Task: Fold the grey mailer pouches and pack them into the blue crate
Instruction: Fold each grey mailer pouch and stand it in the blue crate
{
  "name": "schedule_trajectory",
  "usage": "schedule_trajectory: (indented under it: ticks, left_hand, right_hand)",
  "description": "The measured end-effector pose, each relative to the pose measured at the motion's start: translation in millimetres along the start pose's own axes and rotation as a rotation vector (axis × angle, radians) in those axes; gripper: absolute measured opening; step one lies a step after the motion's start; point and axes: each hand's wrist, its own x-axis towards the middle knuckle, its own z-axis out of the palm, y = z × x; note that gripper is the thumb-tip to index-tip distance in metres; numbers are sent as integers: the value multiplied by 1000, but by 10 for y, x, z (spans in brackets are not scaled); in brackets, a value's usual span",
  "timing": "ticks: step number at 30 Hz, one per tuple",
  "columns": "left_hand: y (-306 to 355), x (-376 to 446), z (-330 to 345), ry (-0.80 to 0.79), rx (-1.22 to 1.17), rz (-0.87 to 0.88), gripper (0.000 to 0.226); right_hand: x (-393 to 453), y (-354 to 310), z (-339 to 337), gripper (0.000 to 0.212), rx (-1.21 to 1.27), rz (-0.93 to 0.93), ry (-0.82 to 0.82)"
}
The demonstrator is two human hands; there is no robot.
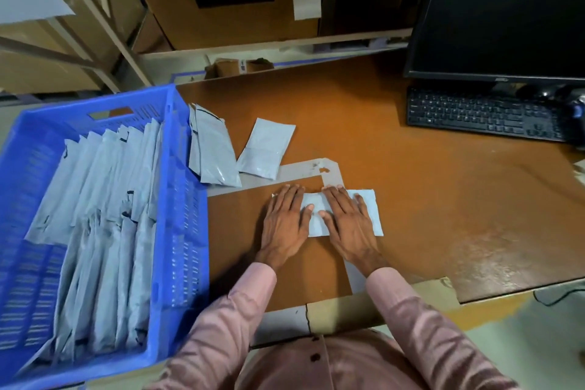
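Two hands press one grey mailer pouch (343,214) flat on the brown counter (427,199), just at 3 o'clock of the blue crate (177,199). The head view shows the left hand (286,220) and the right hand (348,223) lying palm down with fingers spread, thumbs nearly meeting at the pouch's middle — neither grips anything. The pouch looks thin, light and limp, probably slick plastic that slides and springs open after a crease; I would take it by an end edge and fold over. Two more loose pouches (218,152) lie at 11 o'clock of the hands — the crate already holds many folded ones (104,215), stood on edge.
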Motion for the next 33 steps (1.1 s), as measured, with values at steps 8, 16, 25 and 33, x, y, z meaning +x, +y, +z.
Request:
schedule_trajectory:
  ticks: [8,16,25,33]
  left_hand:
    - [9,7,82,23,34,38,55]
    - [28,38,99,-24,53,14,59]
    - [18,45,111,-55,53,-2,60]
    - [10,27,128,-71,48,-15,59]
  right_hand:
    - [33,16,41,55,-42,43,39]
    - [71,35,64,57,-88,50,-10]
    - [91,50,116,58,-70,51,-37]
    - [84,24,96,61,-37,80,-81]
